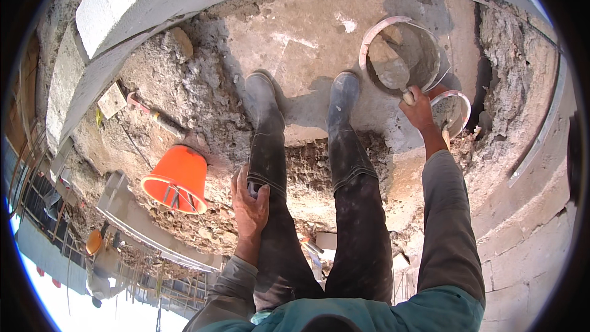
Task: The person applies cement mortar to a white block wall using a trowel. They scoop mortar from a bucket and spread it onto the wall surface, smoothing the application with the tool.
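My right hand (419,110) is closed round the handle of a trowel (393,72). The trowel's blade reaches into a pale-rimmed bucket (370,38) of wet grey mortar (423,55). A smaller pale-rimmed bucket (466,106) stands beside it, close to my right wrist, partly hidden by the arm. My left hand (251,206) is beside my left shin, its fingers and thumb curled. Something small and grey shows between them, too hidden to name. Both my rubber boots (261,95) stand on the concrete.
An orange bucket (178,172) lies tipped at left, with tools inside. Beyond it a hammer-like tool (157,115) rests on rubble near a square tile piece (112,100). Concrete blocks (123,6) rise far left; a block wall (516,264) stands right. Another person (106,264) is lower left.
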Motion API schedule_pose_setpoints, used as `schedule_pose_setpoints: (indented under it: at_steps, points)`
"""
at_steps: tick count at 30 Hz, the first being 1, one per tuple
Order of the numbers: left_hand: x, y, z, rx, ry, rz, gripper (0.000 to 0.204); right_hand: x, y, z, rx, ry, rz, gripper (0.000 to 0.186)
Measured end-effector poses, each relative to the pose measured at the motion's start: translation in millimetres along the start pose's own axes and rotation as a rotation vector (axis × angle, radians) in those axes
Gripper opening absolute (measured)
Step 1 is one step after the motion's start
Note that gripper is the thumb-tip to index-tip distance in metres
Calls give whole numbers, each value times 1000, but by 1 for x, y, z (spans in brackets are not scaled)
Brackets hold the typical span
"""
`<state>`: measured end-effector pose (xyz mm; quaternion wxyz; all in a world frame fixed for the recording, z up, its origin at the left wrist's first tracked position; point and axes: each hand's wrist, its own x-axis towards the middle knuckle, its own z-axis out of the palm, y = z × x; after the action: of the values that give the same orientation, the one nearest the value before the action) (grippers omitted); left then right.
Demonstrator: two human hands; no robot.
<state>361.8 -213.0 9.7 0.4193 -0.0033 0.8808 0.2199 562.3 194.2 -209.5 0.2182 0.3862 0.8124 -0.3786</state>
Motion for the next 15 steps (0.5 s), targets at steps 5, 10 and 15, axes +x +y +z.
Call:
schedule_pose_setpoints:
  at_steps: [5,10,15]
  points:
    - [-64,16,-10,159,-125,36,65,-41,-55,-33,205,-24,-114,34]
    - [-103,24,-26,271,-100,-107,75,-67,-205,-66,269,-81,-443,35]
    - [-81,3,-20,279,-84,-147,65,-67,-375,-112,223,-192,-540,36]
